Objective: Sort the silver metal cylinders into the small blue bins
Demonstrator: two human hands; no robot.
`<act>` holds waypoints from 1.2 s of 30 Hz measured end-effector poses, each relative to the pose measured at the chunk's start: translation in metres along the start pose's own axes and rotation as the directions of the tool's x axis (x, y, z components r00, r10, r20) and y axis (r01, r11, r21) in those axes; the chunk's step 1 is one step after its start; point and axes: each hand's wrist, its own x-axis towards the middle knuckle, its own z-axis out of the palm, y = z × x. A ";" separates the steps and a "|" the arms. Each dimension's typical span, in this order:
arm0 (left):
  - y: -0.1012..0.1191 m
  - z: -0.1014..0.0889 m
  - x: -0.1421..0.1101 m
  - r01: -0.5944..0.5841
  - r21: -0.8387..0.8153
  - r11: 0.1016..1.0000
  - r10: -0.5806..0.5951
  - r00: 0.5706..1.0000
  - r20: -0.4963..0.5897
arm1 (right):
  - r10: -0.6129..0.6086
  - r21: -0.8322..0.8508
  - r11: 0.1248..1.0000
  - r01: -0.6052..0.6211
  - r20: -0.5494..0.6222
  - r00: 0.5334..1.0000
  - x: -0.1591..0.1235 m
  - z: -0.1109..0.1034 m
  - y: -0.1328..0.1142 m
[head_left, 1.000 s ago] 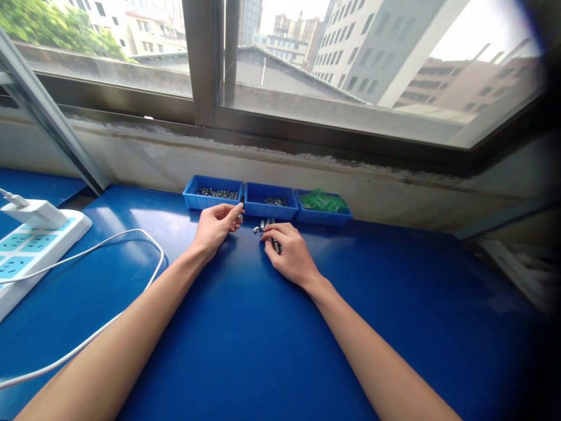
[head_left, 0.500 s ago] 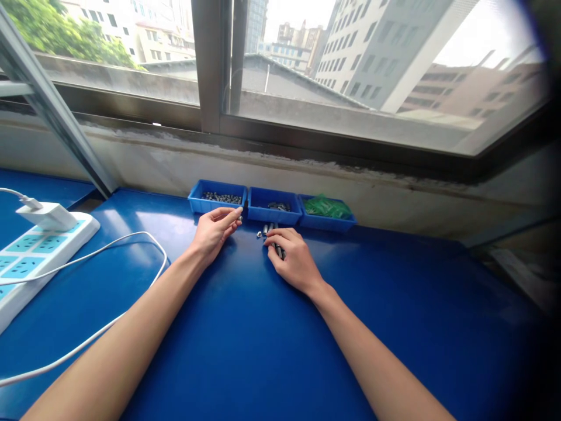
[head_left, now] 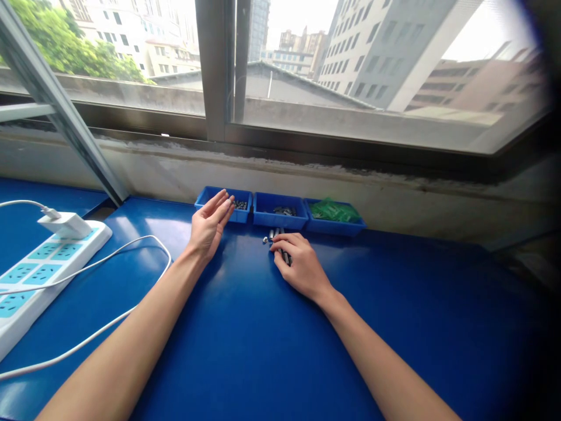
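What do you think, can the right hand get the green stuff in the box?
Probably yes: the green stuff sits in an open blue box, and nothing visible blocks the right hand, though it's curled over metal pieces.

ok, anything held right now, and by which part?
Right hand curls around small dark metallic cylinders; whether and where gripped, can't tell. Left hand: no held item visible.
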 end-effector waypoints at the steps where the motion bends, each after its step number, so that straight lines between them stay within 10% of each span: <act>1: 0.000 0.001 -0.001 -0.010 0.046 0.999 0.010 1.000 0.015 | 0.000 -0.002 1.000 0.000 -0.001 1.000 0.000 0.000 0.000; 8: -0.007 0.009 -0.018 -0.264 0.590 0.764 0.064 0.939 0.337 | -0.007 -0.016 1.000 0.007 -0.001 1.000 0.000 0.001 0.001; 15: -0.022 0.006 -0.023 -0.693 0.622 0.365 -0.006 0.666 0.746 | -0.007 -0.018 1.000 0.007 0.005 1.000 0.001 -0.001 -0.002; 20: -0.019 0.005 -0.024 -0.696 0.644 0.318 -0.047 0.667 0.744 | -0.006 -0.023 1.000 0.006 0.006 1.000 0.001 -0.001 -0.002; 24: -0.015 0.009 -0.026 -0.570 0.676 0.467 -0.011 0.761 0.649 | 0.000 -0.025 1.000 0.000 0.013 1.000 0.000 0.000 -0.002; 29: -0.012 0.014 -0.026 -0.136 0.626 0.768 -0.101 0.939 0.328 | 0.002 -0.022 1.000 -0.002 0.016 1.000 0.000 0.000 -0.002; 36: -0.003 0.019 -0.025 0.323 0.169 0.931 -0.355 0.908 0.222 | -0.004 -0.014 1.000 0.004 0.003 1.000 0.001 0.000 -0.002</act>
